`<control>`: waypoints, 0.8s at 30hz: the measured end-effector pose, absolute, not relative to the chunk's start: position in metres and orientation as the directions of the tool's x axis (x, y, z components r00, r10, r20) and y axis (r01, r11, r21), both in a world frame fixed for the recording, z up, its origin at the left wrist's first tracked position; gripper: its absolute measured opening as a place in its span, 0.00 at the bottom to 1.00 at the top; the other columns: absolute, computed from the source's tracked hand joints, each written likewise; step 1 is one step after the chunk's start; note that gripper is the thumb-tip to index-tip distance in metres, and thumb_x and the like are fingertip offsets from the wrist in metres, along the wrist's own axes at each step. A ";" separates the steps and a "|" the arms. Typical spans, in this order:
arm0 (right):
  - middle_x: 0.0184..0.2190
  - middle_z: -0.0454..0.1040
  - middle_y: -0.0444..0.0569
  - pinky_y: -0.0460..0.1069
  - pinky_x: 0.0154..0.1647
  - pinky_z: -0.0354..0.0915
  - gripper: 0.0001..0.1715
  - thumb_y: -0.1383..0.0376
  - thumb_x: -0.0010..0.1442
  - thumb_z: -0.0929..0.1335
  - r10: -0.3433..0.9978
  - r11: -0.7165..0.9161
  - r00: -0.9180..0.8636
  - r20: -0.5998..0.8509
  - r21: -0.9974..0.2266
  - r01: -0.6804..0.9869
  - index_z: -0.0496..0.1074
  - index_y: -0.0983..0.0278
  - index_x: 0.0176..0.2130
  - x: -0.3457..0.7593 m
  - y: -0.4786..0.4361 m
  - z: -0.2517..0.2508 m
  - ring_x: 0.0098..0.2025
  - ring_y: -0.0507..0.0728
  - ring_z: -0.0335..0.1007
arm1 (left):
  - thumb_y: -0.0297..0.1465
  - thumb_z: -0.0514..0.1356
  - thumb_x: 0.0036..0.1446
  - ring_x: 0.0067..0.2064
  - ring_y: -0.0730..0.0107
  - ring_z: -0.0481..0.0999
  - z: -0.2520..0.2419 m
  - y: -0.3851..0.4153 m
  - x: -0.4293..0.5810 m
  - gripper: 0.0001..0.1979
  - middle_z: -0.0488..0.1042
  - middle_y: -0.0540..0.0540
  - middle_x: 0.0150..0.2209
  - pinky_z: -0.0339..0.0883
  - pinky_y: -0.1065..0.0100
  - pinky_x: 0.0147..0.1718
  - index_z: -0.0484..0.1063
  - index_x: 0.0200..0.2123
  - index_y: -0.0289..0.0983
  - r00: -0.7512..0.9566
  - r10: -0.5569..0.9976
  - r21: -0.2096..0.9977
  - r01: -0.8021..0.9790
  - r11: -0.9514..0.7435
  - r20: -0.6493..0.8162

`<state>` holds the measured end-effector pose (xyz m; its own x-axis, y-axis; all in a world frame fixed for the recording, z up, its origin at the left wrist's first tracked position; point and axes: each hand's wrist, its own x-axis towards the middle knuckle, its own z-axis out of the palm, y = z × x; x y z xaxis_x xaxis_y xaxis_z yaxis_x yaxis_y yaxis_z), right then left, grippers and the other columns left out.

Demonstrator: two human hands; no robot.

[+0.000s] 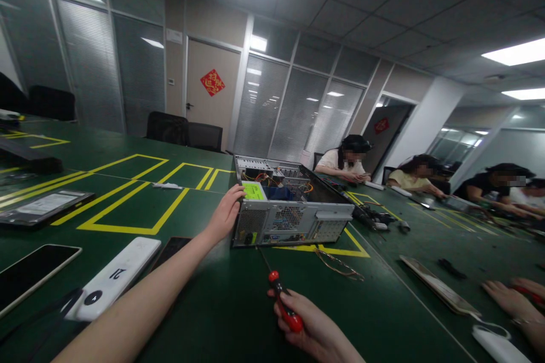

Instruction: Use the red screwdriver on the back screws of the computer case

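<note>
An open desktop computer case [289,204] lies on its side on the green table [221,306], its rear panel facing me. My left hand [225,215] is curled over the case's left top edge, beside a green label [254,191]. My right hand [317,329] is low in the middle, fingers closed round a red-handled screwdriver [283,300]. The screwdriver's thin shaft points up toward the bottom of the rear panel, close to its lower edge.
A white device marked 21 [114,278] and dark phones [29,272] lie at the left. Yellow tape lines [128,204] cross the table. Loose wire [338,264] lies right of the case. Another person's hand [515,300] rests at the right edge. Several people sit along the far right.
</note>
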<state>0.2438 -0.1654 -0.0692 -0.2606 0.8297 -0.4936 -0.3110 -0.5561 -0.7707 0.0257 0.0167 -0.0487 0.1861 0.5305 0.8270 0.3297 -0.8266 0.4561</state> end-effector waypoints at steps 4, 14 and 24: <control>0.22 0.68 0.41 0.38 0.16 0.48 0.20 0.56 0.47 0.72 0.799 -0.600 -0.222 -0.559 -0.723 -0.342 0.66 0.66 0.35 0.244 -0.163 -0.072 0.19 0.44 0.62 | 0.34 0.42 0.64 0.62 0.63 0.56 -0.048 0.016 0.025 0.16 0.62 0.41 0.56 0.51 0.53 0.60 0.62 0.49 0.38 0.186 0.535 0.459 0.336 -0.823 0.824; 0.37 0.75 0.49 0.44 0.24 0.60 0.37 0.64 0.49 0.69 0.766 -0.619 -0.451 -0.458 -0.714 -0.327 0.53 0.59 0.56 0.245 -0.167 -0.074 0.29 0.53 0.73 | 0.35 0.42 0.64 0.62 0.62 0.56 -0.048 0.015 0.025 0.16 0.62 0.41 0.57 0.51 0.53 0.60 0.62 0.49 0.38 0.186 0.536 0.460 0.334 -0.823 0.823; 0.30 0.73 0.46 0.44 0.25 0.61 0.31 0.63 0.52 0.69 0.815 -0.568 -0.351 -0.460 -0.755 -0.329 0.57 0.64 0.52 0.248 -0.167 -0.076 0.27 0.50 0.71 | 0.35 0.42 0.64 0.62 0.62 0.56 -0.048 0.015 0.025 0.16 0.62 0.41 0.56 0.50 0.53 0.60 0.62 0.49 0.38 0.189 0.540 0.463 0.335 -0.821 0.820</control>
<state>0.2476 -0.1667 -0.0756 -0.3514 0.8153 -0.4602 -0.3286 -0.5677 -0.7548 0.0247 0.0149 -0.0479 0.1886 0.5400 0.8203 0.3350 -0.8205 0.4631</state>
